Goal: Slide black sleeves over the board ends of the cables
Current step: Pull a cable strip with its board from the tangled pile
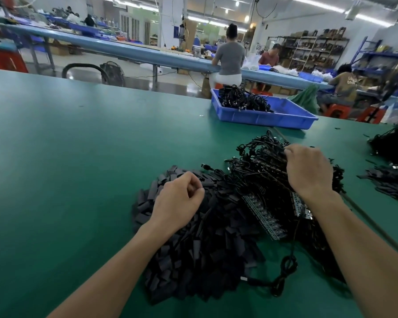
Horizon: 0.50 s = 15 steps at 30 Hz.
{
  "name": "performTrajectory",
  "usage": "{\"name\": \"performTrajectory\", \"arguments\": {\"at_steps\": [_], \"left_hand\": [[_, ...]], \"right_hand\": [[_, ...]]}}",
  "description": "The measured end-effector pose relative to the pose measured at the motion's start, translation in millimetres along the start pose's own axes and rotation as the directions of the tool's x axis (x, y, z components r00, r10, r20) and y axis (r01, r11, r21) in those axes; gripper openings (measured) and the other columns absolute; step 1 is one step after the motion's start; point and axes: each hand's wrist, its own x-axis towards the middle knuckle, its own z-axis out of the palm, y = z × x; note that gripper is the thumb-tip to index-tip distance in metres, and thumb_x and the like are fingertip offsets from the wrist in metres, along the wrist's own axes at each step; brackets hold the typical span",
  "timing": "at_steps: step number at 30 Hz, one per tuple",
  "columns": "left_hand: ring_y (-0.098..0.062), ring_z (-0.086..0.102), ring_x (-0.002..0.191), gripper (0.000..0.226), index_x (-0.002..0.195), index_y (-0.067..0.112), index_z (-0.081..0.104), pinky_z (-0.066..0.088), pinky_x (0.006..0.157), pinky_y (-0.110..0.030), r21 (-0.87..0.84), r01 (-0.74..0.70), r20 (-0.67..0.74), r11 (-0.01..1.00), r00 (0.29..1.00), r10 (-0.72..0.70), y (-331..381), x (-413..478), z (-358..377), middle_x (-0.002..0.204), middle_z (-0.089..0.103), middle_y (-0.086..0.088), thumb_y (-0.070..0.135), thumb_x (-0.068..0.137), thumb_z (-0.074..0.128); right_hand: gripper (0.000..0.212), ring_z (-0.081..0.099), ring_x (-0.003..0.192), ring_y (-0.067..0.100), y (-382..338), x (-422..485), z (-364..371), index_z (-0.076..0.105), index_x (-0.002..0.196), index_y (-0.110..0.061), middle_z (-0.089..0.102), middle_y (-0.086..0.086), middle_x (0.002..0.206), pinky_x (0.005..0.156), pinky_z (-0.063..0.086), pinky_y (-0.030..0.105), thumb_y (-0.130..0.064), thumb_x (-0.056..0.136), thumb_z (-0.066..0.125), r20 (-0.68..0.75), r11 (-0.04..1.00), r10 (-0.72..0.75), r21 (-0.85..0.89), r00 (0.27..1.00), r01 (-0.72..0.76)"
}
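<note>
While the left hand (178, 200) hung over the far end of the pile of black sleeves (193, 253), its fingers (189, 180) were curled in with the thumb laid against the forefinger; whether a sleeve was pinched there could not be told. The sleeves lay in a broad loose pile on the green counter (67, 157), spreading from that hand toward six o'clock and under the left forearm. At three o'clock of the pile, touching it, sat a tangled heap of black cables (251, 171), with long narrow boards (264, 216) showing uncovered on its near side. A USB plug (203, 166) stuck out at the heap's nine o'clock edge, and a coiled lead (285, 267) trailed off toward six o'clock. The right hand (308, 171) rested palm down on top of the heap, its fingers (294, 153) bent down and clamped on a bunch of cables at the twelve o'clock side. Well apart at twelve o'clock stood a blue tray (292, 115) with a black mound (241, 101) of wiring in its left corner. At three o'clock, near the counter's right edge, lay a second heap (391, 150) with further sleeves (391, 183) just in front of it.
</note>
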Motion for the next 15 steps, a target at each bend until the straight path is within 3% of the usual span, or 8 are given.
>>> {"name": "performTrajectory", "arguments": {"at_steps": [2,6,8,10,13,15], "left_hand": [[-0.003,0.059,0.067,0.019,0.078,0.034,0.056,0.054,0.064,-0.031,-0.008,0.017,0.041,1.0,0.999,-0.016,1,1,1,0.071,0.062,0.014,0.029,0.093,0.066],[-0.005,0.059,0.067,0.02,0.077,0.036,0.056,0.054,0.068,-0.033,-0.001,0.026,0.06,1.0,0.998,-0.026,2,3,-3,0.072,0.063,0.014,0.031,0.092,0.067],[-0.004,0.059,0.065,0.018,0.078,0.036,0.057,0.054,0.067,-0.032,-0.004,0.026,0.054,1.0,0.998,-0.026,4,2,-6,0.071,0.064,0.014,0.033,0.092,0.068],[-0.004,0.057,0.06,0.015,0.08,0.035,0.061,0.053,0.063,-0.031,-0.044,0.018,0.071,0.999,0.997,-0.015,8,1,-8,0.067,0.064,0.012,0.037,0.093,0.068],[-0.007,0.058,0.057,0.018,0.084,0.031,0.068,0.049,0.057,-0.025,-0.261,0.016,0.097,0.965,0.995,0.009,18,-3,-11,0.066,0.068,0.007,0.046,0.093,0.066],[-0.011,0.067,0.066,0.029,0.095,0.026,0.069,0.055,0.065,-0.025,-0.452,0.067,0.151,0.89,0.988,0.003,30,-4,-11,0.074,0.074,0.002,0.054,0.091,0.062]], "right_hand": [[0.023,0.048,0.068,0.027,-3,5,-4,0.07,0.096,0.0,0.067,0.018,0.079,0.069,0.044,0.04,-0.009,0.103,0.05,-0.105,0.998,0.057,0.034,0.993,-0.054],[0.03,0.058,0.091,0.038,-13,18,-18,0.065,0.112,0.003,0.068,0.023,0.1,0.083,0.044,0.049,-0.016,0.107,0.042,-0.248,0.983,0.104,0.176,0.963,-0.061],[0.033,0.058,0.1,0.039,-23,20,-26,0.065,0.116,0.0,0.069,0.021,0.106,0.085,0.042,0.047,-0.021,0.108,0.04,-0.332,0.979,0.063,0.205,0.941,0.006],[0.033,0.061,0.096,0.038,-36,18,-34,0.067,0.114,-0.001,0.071,0.02,0.101,0.082,0.043,0.046,-0.023,0.107,0.044,-0.419,0.969,-0.024,0.213,0.908,0.123],[0.028,0.063,0.081,0.034,-51,2,-35,0.069,0.11,0.001,0.071,0.019,0.089,0.075,0.045,0.04,-0.02,0.104,0.051,-0.412,0.938,-0.17,0.209,0.895,0.275],[0.021,0.063,0.075,0.03,-56,-19,-27,0.07,0.107,0.003,0.071,0.018,0.084,0.073,0.042,0.035,-0.013,0.101,0.057,-0.38,0.92,-0.226,0.218,0.897,0.325]]}}
